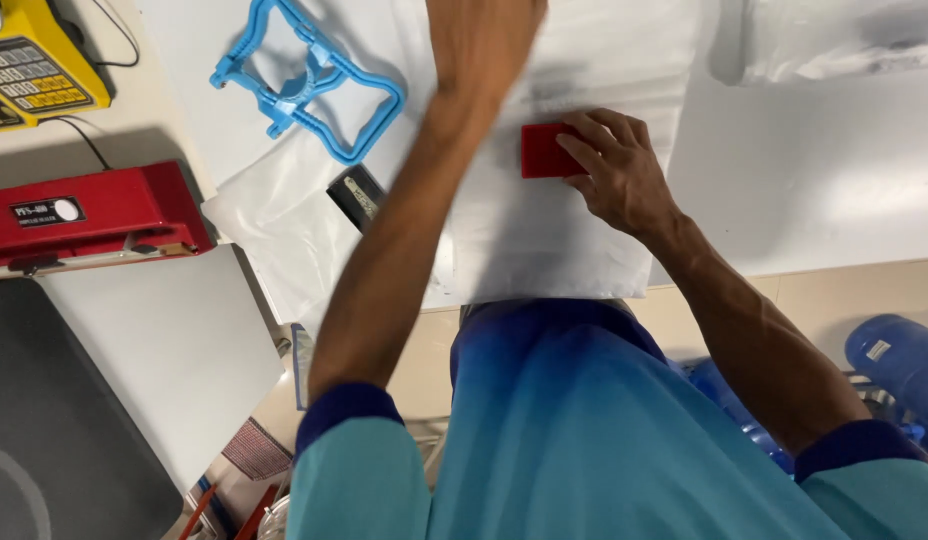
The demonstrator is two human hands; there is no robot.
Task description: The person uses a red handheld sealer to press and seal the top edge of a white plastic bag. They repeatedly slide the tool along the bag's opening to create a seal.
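Packing workshop: red heat sealer [89, 215], yellow scale [34, 65], plastic bags [544, 230] on bench.

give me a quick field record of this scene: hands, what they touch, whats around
right hand: fingertips on a small red block, pressing it onto a white plastic bag
left hand: reaches past the top edge, out of view; only the forearm shows, blurred
surface: white table
left of the bag: blue plastic frame, red sealer machine, yellow scale
under the forearm: small dark flat item, kind unclear
lower right: blue water jugs
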